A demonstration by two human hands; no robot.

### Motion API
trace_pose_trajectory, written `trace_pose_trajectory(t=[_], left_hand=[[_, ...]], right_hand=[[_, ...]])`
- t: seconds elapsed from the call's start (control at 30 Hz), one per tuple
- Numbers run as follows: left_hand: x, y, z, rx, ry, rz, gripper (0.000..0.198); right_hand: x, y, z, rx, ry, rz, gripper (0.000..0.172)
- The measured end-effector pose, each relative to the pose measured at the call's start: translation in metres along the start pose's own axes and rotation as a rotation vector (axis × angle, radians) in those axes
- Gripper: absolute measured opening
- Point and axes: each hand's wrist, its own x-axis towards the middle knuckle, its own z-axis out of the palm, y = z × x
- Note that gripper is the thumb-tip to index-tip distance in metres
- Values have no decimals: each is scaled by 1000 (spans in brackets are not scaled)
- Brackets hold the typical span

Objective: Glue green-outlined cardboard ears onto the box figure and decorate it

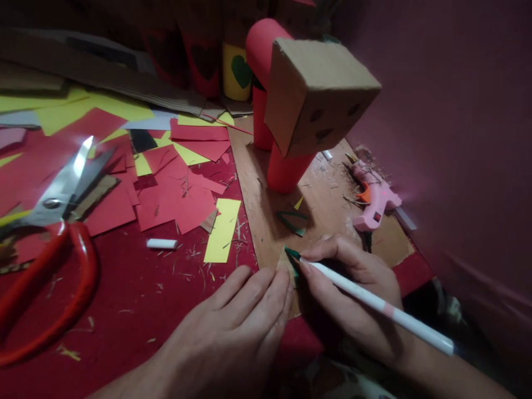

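Observation:
My right hand is closed in a pen grip around a white marker pen with a green tip. The tip touches a small tan piece of cardboard, partly coloured green, on the wooden board. Fingers bent and pressed together, my left hand pins that piece at its near edge; the fingertips cover part of it. Just beyond lies a green-edged triangular cutout beside a tiny yellow triangle.
A cardboard box head and red paper cylinders stand on the board. A pink glue gun lies at right. Red-handled scissors, red paper scraps, a yellow strip and a white stick lie left.

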Motion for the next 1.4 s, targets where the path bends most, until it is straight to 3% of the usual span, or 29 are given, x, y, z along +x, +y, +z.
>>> trace_pose_trajectory(t=[0.07, 0.23, 0.6, 0.73, 1.17, 1.4], left_hand=[[1, 0, -2, -7, 15, -13, 47], [7, -1, -11, -26, -111, -8, 42], [9, -1, -6, -25, -36, -16, 47], [6, -2, -7, -33, -99, -15, 41], [6, -1, -9, -18, -54, -4, 39], [4, -1, -9, -63, -87, -16, 37]], right_hand=[[1, -2, 1, -20, 8, -6, 5], [4, -3, 1, -50, 5, -31, 6], [3, -2, -1, -21, -38, -18, 8], [3, -3, -1, -11, -31, 19, 9], [3, 0, -3, -45, -25, 5, 10], [5, -5, -2, -64, -32, -9, 9]])
